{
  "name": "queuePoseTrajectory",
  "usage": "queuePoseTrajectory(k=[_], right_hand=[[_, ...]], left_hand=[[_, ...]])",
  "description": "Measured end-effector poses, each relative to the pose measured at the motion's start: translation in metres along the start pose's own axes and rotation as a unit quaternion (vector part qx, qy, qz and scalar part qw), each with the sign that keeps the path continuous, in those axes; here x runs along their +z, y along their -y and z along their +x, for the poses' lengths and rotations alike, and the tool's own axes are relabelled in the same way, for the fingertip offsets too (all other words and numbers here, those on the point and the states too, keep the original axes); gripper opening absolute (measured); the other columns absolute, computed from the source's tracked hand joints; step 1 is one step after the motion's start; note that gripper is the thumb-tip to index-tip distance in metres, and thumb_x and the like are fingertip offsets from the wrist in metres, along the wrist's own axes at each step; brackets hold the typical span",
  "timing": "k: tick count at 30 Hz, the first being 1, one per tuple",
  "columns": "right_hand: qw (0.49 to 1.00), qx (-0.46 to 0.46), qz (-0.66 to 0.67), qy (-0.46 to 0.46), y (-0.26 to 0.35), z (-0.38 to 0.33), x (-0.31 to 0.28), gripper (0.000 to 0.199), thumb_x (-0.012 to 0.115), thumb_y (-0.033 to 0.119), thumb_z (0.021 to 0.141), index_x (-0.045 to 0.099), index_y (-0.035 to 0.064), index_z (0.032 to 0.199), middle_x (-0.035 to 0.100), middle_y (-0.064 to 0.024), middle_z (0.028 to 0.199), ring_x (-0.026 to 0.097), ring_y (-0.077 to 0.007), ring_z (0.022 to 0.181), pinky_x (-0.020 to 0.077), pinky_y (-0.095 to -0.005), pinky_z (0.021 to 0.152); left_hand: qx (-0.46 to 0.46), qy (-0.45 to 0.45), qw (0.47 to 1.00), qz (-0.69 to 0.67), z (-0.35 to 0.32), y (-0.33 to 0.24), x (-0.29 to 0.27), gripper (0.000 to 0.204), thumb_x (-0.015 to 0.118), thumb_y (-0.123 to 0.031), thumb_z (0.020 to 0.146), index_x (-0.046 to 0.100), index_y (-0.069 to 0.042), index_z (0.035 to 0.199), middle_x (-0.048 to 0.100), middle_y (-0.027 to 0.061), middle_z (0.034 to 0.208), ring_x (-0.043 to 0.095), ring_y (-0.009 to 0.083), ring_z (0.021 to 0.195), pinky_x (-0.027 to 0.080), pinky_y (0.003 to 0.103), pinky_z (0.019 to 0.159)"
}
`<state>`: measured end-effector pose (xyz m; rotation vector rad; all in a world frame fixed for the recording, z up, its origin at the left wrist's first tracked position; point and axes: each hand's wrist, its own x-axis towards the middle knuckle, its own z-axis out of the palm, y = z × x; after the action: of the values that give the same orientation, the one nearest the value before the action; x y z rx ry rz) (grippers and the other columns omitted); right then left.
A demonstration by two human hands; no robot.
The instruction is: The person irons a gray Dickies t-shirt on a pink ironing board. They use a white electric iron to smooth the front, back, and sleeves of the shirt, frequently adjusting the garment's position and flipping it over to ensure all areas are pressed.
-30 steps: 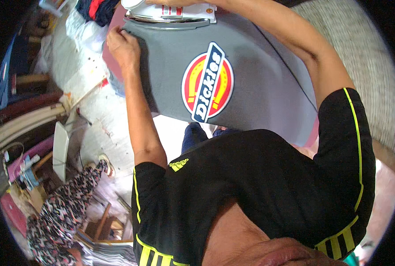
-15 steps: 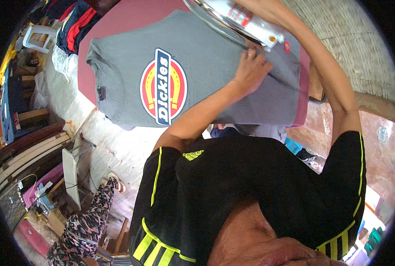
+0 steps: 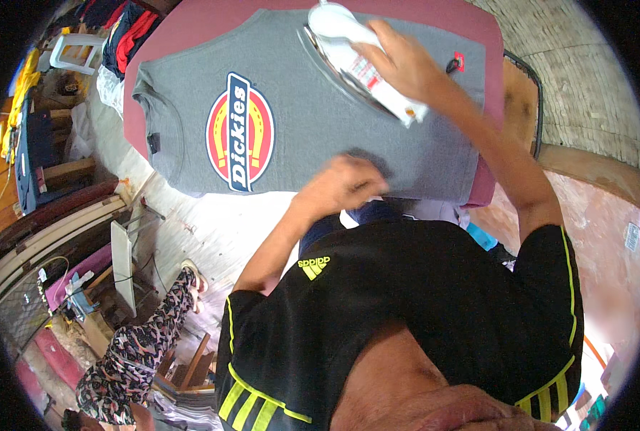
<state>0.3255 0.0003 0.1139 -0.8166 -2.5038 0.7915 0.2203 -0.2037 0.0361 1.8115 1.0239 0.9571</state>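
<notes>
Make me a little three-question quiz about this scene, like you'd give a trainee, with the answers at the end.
1. What does the person's right hand hold?
A) scissors
B) a spray bottle
C) a white iron

2. True or false: the round print on the grey shirt lies to the left of the iron in the picture.

3. Fill in the blank: the shirt is spread over a ____ surface.

Key:
1. C
2. True
3. maroon
</notes>
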Motion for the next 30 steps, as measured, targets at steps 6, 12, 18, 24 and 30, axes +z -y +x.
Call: queuePoseTrajectory(k=[6, 12, 18, 24, 30], right_hand=[[0.996, 0.080, -0.043, -0.025, 0.000, 0.078, 0.004, 0.041, 0.053, 0.035, 0.097, 0.053, -0.0040, 0.110, 0.064, -0.0352, 0.095, 0.060, -0.0545, 0.091, 0.0462, -0.0601, 0.077], [0.997, 0.046, -0.063, 0.008, -0.005, -0.002, -0.010, 0.036, 0.058, 0.032, 0.098, 0.052, -0.0021, 0.107, 0.065, -0.0291, 0.083, 0.064, -0.0487, 0.078, 0.0477, -0.0552, 0.069], [0.968, 0.175, -0.113, -0.140, 0.006, -0.122, -0.034, 0.033, 0.054, 0.031, 0.100, 0.049, -0.0016, 0.107, 0.063, -0.0287, 0.085, 0.062, -0.0499, 0.085, 0.0473, -0.0529, 0.071], [0.890, 0.367, 0.011, -0.270, -0.020, -0.125, -0.037, 0.036, 0.054, 0.032, 0.100, 0.050, -0.0017, 0.114, 0.065, -0.0280, 0.089, 0.068, -0.0433, 0.080, 0.0509, -0.0494, 0.068], [0.879, 0.435, -0.167, -0.099, -0.178, -0.089, -0.081, 0.037, 0.055, 0.030, 0.099, 0.053, -0.0030, 0.114, 0.065, -0.0239, 0.087, 0.066, -0.0366, 0.076, 0.0511, -0.0448, 0.070]], left_hand=[[-0.094, -0.316, 0.906, 0.267, 0.012, 0.025, -0.063, 0.020, 0.060, -0.016, 0.095, 0.066, -0.002, 0.108, 0.065, 0.0172, 0.112, 0.058, 0.0336, 0.110, 0.044, 0.048, 0.092], [-0.140, -0.281, 0.848, 0.428, 0.055, 0.076, -0.088, 0.053, 0.044, -0.037, 0.101, 0.042, -0.006, 0.145, 0.035, 0.0216, 0.154, 0.026, 0.0462, 0.144, 0.020, 0.060, 0.115], [-0.175, -0.207, 0.829, 0.489, 0.066, 0.076, -0.085, 0.074, 0.050, -0.055, 0.094, 0.039, -0.007, 0.149, 0.026, 0.0247, 0.158, 0.015, 0.0490, 0.147, 0.012, 0.064, 0.116], [-0.069, -0.150, 0.864, 0.475, 0.090, 0.070, -0.057, 0.078, 0.056, -0.058, 0.091, 0.040, -0.007, 0.148, 0.028, 0.0236, 0.157, 0.023, 0.0483, 0.145, 0.019, 0.067, 0.111], [0.000, -0.094, 0.888, 0.450, 0.107, 0.056, -0.025, 0.078, 0.056, -0.059, 0.090, 0.042, -0.007, 0.147, 0.032, 0.0230, 0.155, 0.025, 0.0488, 0.144, 0.021, 0.068, 0.109]])
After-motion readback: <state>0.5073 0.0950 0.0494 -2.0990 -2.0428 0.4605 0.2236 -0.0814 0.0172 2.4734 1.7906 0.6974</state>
